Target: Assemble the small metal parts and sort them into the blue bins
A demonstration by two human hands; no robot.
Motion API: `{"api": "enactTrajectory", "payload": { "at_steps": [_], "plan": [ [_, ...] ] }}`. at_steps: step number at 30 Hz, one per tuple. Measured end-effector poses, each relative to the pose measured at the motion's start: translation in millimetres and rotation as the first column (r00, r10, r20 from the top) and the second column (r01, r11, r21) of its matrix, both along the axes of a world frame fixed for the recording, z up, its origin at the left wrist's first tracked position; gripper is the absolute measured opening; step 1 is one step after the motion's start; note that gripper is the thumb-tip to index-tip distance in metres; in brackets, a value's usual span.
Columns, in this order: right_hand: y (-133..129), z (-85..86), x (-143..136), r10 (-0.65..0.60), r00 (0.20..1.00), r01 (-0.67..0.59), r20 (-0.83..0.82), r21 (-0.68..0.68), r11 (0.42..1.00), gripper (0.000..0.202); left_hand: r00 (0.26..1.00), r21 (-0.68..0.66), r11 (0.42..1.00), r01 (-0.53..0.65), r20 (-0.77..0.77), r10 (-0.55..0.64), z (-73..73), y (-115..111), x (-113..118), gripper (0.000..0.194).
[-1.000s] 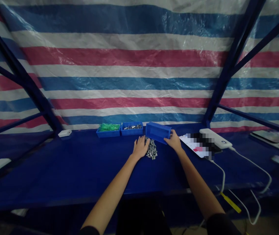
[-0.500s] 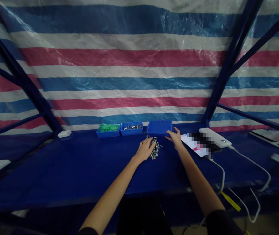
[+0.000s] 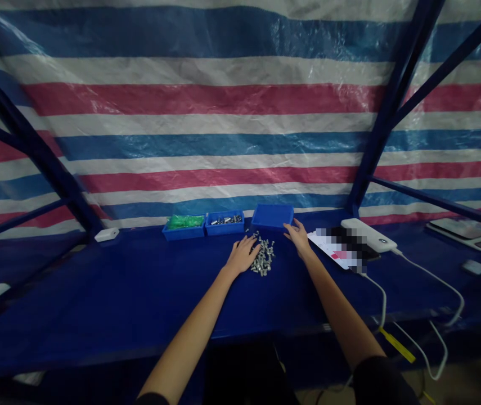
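Observation:
A loose pile of small metal screws (image 3: 263, 259) lies on the blue table. My left hand (image 3: 241, 256) rests at the pile's left edge, palm down and fingers spread, with its thumb touching or close to the screws. Behind the pile is a shallow blue plastic bin (image 3: 273, 217) with nothing visible inside. My right hand (image 3: 297, 237) has thumb and fingers at that bin's front right corner, gripping its edge. To the left stand a blue bin of metal parts (image 3: 225, 228) and another bin (image 3: 184, 233) holding green plastic bags (image 3: 185, 221).
A phone or tablet with a lit screen (image 3: 328, 249) and a white power bank (image 3: 369, 235) with cables lie right of my right hand. A flat scale-like device (image 3: 466, 233) sits farther right. A small white box (image 3: 107, 234) stands at the back left, before a striped tarp (image 3: 223, 124).
My left hand has shifted left off the pile, so more screws show. My right hand stays at the bin's corner. The whole view has moved slightly.

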State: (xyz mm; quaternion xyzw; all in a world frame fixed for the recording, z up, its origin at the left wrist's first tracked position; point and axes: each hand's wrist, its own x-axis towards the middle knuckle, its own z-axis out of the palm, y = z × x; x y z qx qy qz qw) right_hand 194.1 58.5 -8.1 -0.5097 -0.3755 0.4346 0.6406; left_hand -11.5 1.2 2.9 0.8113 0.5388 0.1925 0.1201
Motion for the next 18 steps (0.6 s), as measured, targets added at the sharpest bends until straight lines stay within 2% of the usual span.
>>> {"api": "enactTrajectory", "payload": {
  "at_steps": [3,7,10,18],
  "plan": [
    [2.1,-3.0,2.3,0.022,0.999,-0.021,0.041,-0.028,0.999,0.062,0.999,-0.004,0.999,0.051,-0.006,-0.051,5.2,-5.5,2.4,0.052],
    [5.6,-9.4,5.3,0.067,0.988,-0.080,0.136,0.089,0.993,0.067,0.999,0.069,0.996,0.047,0.015,-0.048,7.7,-8.8,2.7,0.047],
    [3.8,-11.4,7.8,0.088,0.967,-0.124,0.239,0.139,0.983,0.063,0.999,0.120,0.992,0.031,0.039,-0.035,7.0,-8.7,1.5,0.043],
    [-15.2,2.0,8.0,0.027,0.820,-0.227,0.571,0.282,0.932,0.058,0.998,0.190,0.981,-0.046,0.061,0.035,4.9,-6.1,-1.5,0.038]
  ]
}}
